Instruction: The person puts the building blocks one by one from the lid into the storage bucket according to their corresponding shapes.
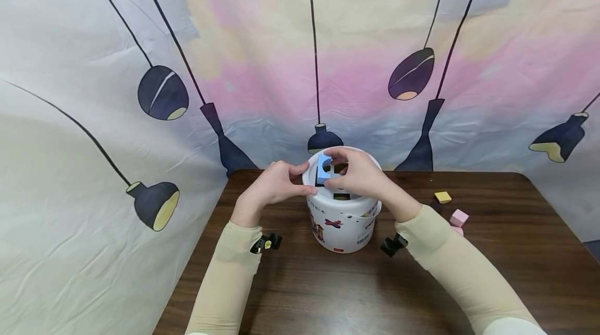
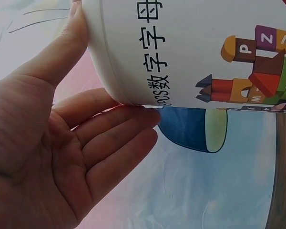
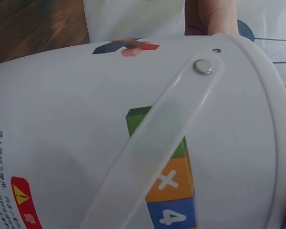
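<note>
A white plastic bucket [image 1: 334, 228] with printed toy blocks on its side stands upright on the table. Its white lid [image 1: 323, 193] has several cut-out holes. My right hand [image 1: 358, 172] is over the lid and pinches a light blue block [image 1: 322, 169] with a rounded notch, thumb at its near end and fingers at its far end. The block stands at a hole on the lid's left side. At the left rim, my left hand [image 1: 276, 185] touches the bucket with thumb and fingers extended along the edge. In the right wrist view, the bucket's handle [image 3: 148, 143] hides part of the print.
To the right of the bucket, a yellow block [image 1: 442, 197] and a pink block [image 1: 459, 218] lie on the brown wooden table [image 1: 342, 293], with another pink piece beside them. A cloth backdrop [image 1: 272, 64] painted with lamps hangs behind the table.
</note>
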